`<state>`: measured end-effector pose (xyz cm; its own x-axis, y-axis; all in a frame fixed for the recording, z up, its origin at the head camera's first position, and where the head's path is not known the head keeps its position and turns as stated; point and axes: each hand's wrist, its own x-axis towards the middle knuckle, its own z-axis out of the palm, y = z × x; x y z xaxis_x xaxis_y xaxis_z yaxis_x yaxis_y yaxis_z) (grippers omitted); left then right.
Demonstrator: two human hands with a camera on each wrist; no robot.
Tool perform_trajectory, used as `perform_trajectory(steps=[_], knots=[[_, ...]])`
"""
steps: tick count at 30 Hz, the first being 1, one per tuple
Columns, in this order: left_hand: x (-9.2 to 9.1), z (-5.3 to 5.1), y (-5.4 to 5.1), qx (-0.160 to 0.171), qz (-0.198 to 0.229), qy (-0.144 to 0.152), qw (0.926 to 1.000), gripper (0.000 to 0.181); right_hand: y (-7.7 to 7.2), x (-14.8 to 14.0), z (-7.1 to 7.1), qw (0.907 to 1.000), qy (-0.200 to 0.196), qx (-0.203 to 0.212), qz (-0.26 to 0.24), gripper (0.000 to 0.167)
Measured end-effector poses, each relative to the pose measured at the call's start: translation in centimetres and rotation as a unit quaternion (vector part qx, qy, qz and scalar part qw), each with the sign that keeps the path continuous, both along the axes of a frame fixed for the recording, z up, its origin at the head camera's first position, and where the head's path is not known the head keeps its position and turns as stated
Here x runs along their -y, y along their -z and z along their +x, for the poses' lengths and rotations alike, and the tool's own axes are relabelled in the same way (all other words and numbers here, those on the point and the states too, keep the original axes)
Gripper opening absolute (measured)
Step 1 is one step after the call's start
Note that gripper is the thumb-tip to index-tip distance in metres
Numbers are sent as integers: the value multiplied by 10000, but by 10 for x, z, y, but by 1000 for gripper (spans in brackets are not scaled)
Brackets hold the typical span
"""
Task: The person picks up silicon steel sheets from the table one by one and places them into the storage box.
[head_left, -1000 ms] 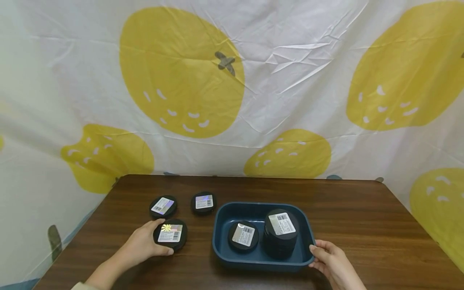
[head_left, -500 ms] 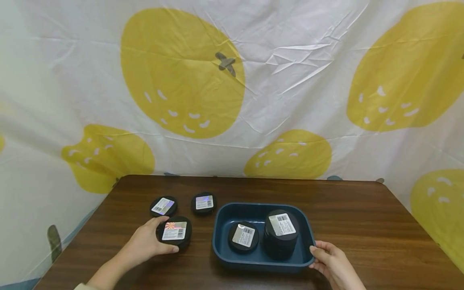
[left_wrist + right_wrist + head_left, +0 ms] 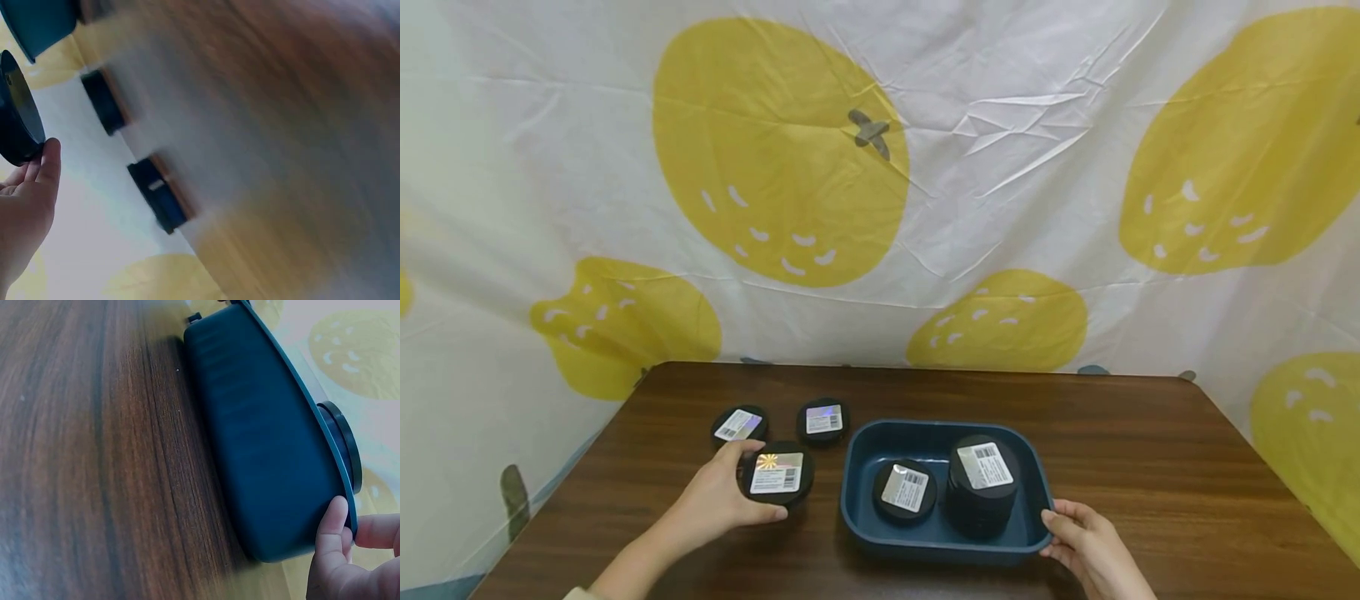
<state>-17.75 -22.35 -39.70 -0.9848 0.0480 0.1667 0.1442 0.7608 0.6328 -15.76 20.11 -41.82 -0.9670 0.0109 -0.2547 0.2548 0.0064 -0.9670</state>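
In the head view my left hand (image 3: 715, 492) grips a flat round black container (image 3: 778, 473) by its sides, thumb near and fingers far. A white barcode label with a shiny patch covers its upward face. The left wrist view shows this black container (image 3: 19, 115) held up off the wood. My right hand (image 3: 1093, 542) pinches the right rim of a blue rectangular tray (image 3: 943, 548); its thumb and fingers lie either side of the tray wall (image 3: 269, 437) in the right wrist view. Inside stand a single black container (image 3: 905, 492) and a tall stack (image 3: 983, 483).
Two more labelled black containers lie behind my left hand: one at the left (image 3: 739, 427), partly behind the held one, and one nearer the tray (image 3: 823, 421). All stand on a brown wooden table (image 3: 1150, 467). A white curtain with yellow fruit (image 3: 778, 150) hangs behind.
My left hand has carried the gripped container up and to the right, closer to the tray. The right hand and the tray have stayed in place.
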Motion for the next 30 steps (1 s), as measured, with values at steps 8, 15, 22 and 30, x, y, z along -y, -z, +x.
perform_trajectory(steps=[8,15,22,30], knots=[[-26,-2,-10,115,401,296,9987,93,0,-3,1,10000,67,18,1,39],[-50,-7,-17,50,484,533,9974,93,1,-5,2,10000,64,-17,-23,41],[-77,-14,-23,-134,389,846,9956,93,-1,-4,2,10000,59,-65,-1,43],[-100,-21,-24,-67,406,1109,9930,88,-1,-1,2,9999,16,-144,-80,41]])
